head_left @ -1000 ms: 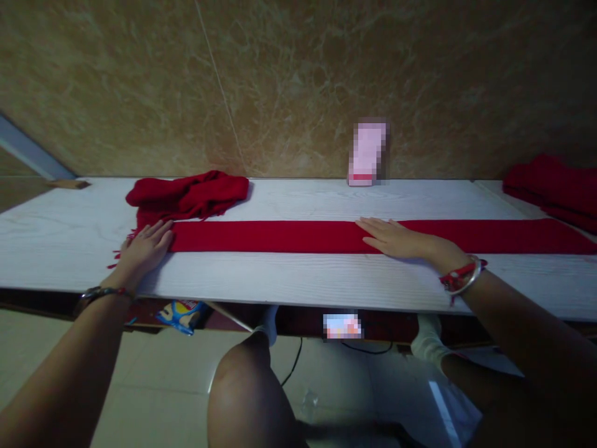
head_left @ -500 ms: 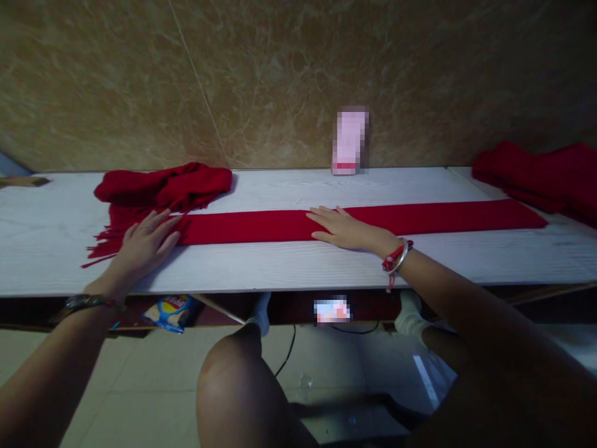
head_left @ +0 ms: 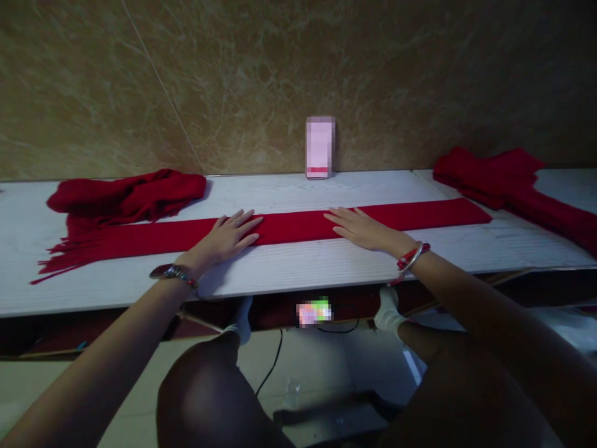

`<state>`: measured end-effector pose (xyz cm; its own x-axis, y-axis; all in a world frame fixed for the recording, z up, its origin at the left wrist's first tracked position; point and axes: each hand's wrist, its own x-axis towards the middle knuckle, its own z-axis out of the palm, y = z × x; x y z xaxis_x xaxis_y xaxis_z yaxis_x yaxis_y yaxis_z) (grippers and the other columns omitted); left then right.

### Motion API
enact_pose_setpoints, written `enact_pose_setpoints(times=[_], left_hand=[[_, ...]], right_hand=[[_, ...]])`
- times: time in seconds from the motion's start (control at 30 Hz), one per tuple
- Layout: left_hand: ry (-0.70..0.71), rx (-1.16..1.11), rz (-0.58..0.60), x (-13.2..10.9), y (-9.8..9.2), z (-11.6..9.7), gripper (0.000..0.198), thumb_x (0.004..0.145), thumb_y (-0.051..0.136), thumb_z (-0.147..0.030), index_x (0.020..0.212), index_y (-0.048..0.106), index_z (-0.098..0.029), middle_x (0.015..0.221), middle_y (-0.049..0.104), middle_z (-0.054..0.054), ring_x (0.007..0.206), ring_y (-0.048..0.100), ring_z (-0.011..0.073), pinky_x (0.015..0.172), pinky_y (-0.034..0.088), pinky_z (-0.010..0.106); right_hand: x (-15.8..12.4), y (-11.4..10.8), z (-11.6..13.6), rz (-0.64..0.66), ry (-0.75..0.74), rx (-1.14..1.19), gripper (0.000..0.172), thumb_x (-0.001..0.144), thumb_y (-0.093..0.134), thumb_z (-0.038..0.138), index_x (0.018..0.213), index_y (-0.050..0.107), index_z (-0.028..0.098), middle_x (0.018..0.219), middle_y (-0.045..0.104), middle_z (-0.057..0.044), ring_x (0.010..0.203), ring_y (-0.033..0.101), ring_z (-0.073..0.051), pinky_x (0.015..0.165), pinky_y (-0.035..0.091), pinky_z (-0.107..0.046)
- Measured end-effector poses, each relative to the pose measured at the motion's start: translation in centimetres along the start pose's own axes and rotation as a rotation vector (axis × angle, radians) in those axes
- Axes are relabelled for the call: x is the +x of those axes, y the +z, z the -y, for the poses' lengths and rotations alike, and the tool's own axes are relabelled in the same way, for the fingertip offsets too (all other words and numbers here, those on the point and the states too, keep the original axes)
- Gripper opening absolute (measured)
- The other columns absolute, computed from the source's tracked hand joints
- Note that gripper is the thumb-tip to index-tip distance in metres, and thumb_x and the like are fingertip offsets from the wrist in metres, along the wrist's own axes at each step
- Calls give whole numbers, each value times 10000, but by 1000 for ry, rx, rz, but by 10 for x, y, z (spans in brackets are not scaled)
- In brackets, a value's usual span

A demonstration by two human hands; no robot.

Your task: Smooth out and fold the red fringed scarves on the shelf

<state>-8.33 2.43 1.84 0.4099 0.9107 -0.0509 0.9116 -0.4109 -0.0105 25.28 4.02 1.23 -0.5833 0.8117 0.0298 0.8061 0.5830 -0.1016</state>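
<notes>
A long red scarf (head_left: 289,225) lies stretched flat along the white tabletop (head_left: 298,264), its fringed end at the far left. My left hand (head_left: 228,238) rests open and flat on the scarf left of its middle, fingers spread. My right hand (head_left: 361,228) lies open and flat on the scarf a little to the right, palm down. A bracelet and red string circle my right wrist; a beaded band is on my left wrist.
A crumpled red scarf (head_left: 128,196) sits at the back left. More red scarves (head_left: 508,180) are piled at the back right. A pink box (head_left: 319,147) leans against the marbled wall. My knees and socked feet show under the table, with a cable on the floor.
My left hand has slid right along the scarf from its fringed end toward the middle. The right hand stays flat on the scarf. The view has shifted right.
</notes>
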Motion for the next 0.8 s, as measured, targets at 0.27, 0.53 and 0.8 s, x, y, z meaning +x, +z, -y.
enact_pose_setpoints(times=[0.27,0.53,0.8], left_hand=[[245,14,4,40,-4,-75,563,948,248,-517,1459,253,-282,1550,211,53,1422,159,240,1127,156,468],[436,-32,5,76,-4,-123,482,972,207,-456,1439,267,-355,1560,175,-7,1428,127,222,1132,129,481],[477,-52,30,82,-5,-136,514,950,227,-526,1438,261,-369,1562,157,-25,1432,105,238,1136,75,514]], right_hand=[[-44,-27,-109,89,292,-15,604,894,335,482,1396,423,157,1441,434,-128,1325,394,-263,1091,312,-447],[-34,-61,-147,285,264,-35,514,744,572,393,1203,614,165,1255,612,-117,1110,582,-279,950,455,-403],[-19,-77,-148,448,366,-84,361,693,646,414,965,694,182,1018,699,-92,907,634,-270,739,490,-358]])
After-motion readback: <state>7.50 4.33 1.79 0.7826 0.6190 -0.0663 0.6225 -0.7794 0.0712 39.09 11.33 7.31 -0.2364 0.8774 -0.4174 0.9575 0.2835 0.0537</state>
